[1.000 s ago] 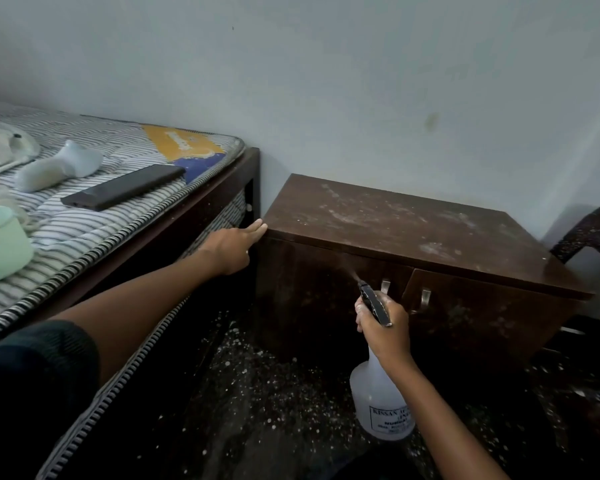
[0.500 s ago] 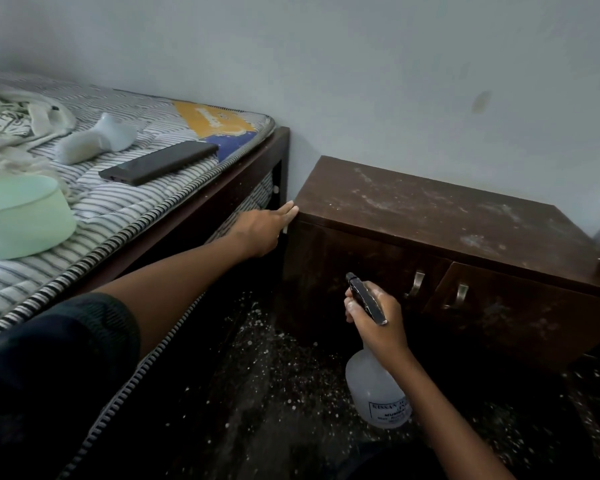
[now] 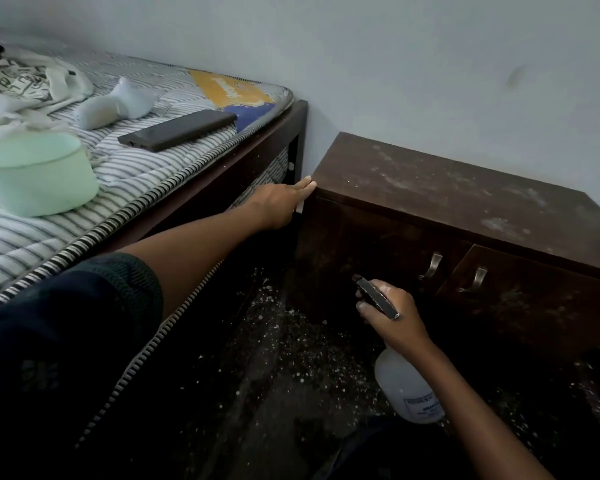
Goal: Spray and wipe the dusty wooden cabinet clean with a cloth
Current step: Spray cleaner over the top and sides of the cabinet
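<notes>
On the mattress near its front edge stand a green bowl and a phone. The left hand, fingers straight, touches the front left corner of the dusty cabinet. The right hand grips the spray bottle before the cabinet's front.

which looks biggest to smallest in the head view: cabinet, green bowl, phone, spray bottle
1. cabinet
2. green bowl
3. and 4. phone and spray bottle look alike; the right hand hides part of the bottle, which is also nearer the camera, so unranked.
</notes>
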`<state>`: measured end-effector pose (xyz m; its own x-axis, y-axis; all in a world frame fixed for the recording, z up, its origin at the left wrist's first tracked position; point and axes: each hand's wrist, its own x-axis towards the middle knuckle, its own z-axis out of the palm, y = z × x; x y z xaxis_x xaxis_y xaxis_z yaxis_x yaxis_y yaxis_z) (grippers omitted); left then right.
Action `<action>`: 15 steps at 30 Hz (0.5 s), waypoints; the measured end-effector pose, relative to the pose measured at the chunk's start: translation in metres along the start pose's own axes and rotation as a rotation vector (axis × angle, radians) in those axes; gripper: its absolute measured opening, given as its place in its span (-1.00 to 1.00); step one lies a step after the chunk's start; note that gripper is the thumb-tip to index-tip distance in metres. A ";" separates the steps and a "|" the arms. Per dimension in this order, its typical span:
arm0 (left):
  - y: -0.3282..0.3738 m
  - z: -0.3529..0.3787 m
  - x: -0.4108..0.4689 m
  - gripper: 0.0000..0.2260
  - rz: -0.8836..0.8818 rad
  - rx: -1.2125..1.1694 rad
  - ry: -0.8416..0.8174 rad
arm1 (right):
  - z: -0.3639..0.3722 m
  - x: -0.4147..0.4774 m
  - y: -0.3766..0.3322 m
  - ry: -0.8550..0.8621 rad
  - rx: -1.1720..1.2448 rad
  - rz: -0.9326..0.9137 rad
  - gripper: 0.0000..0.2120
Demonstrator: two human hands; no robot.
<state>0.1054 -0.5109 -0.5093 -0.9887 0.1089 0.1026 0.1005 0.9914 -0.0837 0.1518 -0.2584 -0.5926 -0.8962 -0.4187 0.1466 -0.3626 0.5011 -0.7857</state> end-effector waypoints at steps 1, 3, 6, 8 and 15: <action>0.000 0.001 -0.001 -0.29 0.001 0.000 0.000 | 0.001 -0.001 0.001 -0.011 -0.058 -0.017 -0.90; 0.001 0.000 -0.001 -0.30 0.001 0.001 -0.002 | 0.003 -0.001 0.004 -0.025 -0.164 -0.042 -0.94; 0.001 0.000 -0.001 -0.30 -0.011 -0.003 -0.007 | 0.007 0.001 0.009 -0.026 -0.290 -0.066 -0.81; 0.001 0.000 -0.001 -0.29 -0.010 -0.001 -0.006 | 0.007 0.001 0.013 -0.033 -0.380 -0.101 -0.72; 0.002 0.003 0.001 -0.29 -0.013 0.003 0.001 | 0.007 -0.003 0.022 -0.118 -0.555 -0.213 -0.66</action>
<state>0.1046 -0.5095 -0.5128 -0.9899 0.0957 0.1046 0.0869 0.9925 -0.0857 0.1485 -0.2517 -0.6146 -0.7666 -0.6181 0.1738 -0.6383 0.7042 -0.3110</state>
